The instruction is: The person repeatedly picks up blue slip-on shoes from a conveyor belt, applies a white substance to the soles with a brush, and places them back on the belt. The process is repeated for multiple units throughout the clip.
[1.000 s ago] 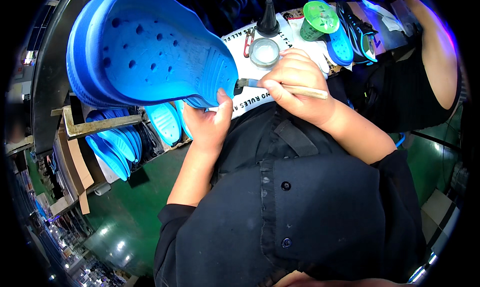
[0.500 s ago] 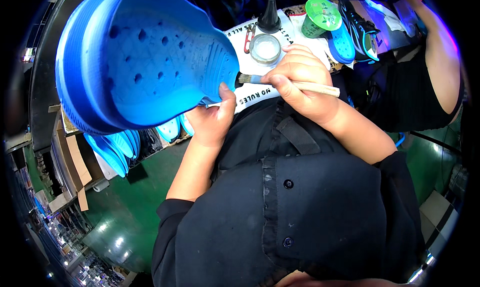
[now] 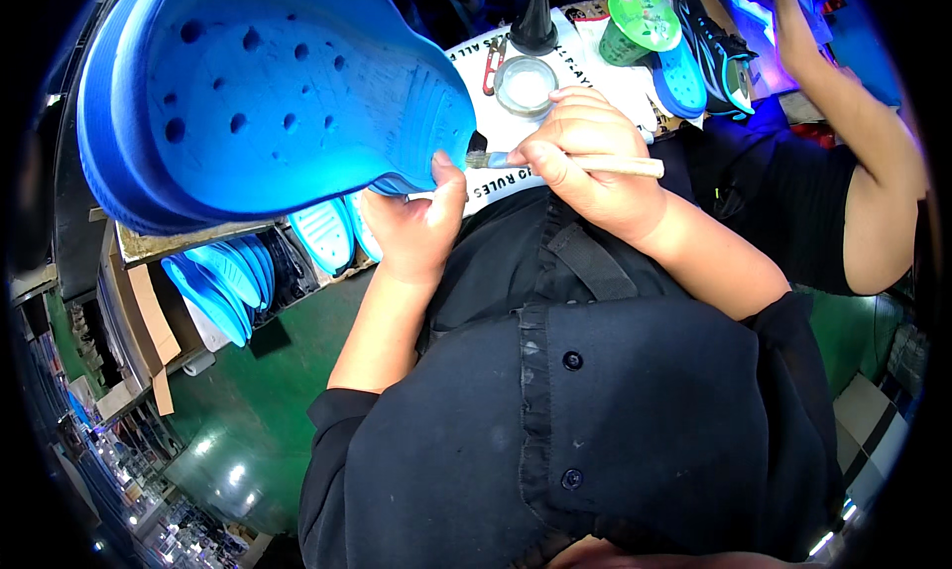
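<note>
My left hand [image 3: 421, 222] is closed on the edge of a large blue clog [image 3: 297, 123] with round holes, thumb on the inner side and fingers hidden beneath. The clog is tilted, its inside facing me. In my right hand [image 3: 595, 168] is a brush [image 3: 635, 166] with a pale wooden handle. Its bristle end touches or nearly touches the clog's narrow end, beside a small black patch. Just beyond my right hand stands a round glass dish [image 3: 526, 86] holding something whitish and translucent.
Past the dish are a black cone-shaped bottle [image 3: 536, 22], red-handled snips [image 3: 494, 65] and a green-lidded cup [image 3: 640, 29]. Further right lie a blue insole [image 3: 680, 81] and a dark sneaker [image 3: 712, 54]. More blue insoles [image 3: 322, 234] lie at left. A co-worker's arm [image 3: 838, 93] shows at right.
The clog has shifted left and up and tilted. My right hand and brush have moved slightly left. At right, the co-worker's arm has swung left and the hand now shows higher up.
</note>
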### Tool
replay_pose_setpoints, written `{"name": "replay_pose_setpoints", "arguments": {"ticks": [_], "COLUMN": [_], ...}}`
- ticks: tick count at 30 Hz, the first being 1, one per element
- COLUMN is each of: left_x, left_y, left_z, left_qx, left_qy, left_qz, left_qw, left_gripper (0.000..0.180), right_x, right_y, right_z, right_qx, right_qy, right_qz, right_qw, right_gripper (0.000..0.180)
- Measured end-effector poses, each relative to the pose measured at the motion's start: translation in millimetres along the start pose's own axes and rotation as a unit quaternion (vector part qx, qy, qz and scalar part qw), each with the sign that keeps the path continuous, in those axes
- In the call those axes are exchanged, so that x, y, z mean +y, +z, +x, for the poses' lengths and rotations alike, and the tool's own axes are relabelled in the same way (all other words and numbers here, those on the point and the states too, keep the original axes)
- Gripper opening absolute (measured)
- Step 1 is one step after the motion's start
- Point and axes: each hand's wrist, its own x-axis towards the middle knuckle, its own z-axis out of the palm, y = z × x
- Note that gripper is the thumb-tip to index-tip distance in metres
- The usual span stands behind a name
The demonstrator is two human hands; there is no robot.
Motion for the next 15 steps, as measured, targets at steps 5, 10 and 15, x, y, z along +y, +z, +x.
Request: {"name": "replay_pose_setpoints", "arguments": {"ticks": [5, 10, 15], "left_x": [0.4, 3.8, 7.8], "left_y": [-0.2, -2.0, -1.8], "left_z": [0.3, 0.3, -0.5], "left_qx": [0.02, 0.011, 0.012], "left_qy": [-0.033, -0.083, -0.084], "left_qz": [-0.005, 0.016, 0.018], "left_qw": [0.999, 0.996, 0.996], "left_gripper": [0.026, 0.036, 0.036], "right_x": [6.1, 5.6, 2.6], "right_y": [-4.2, -7.2, -9.8], "right_z": [-1.2, -2.5, -1.1], "right_qx": [0.038, 0.021, 0.027], "right_qy": [-0.004, -0.015, 0.06], "right_qz": [0.009, -0.046, 0.03], "right_qw": [0.999, 0.999, 0.997], "right_gripper": [0.017, 0.017, 0.017]}}
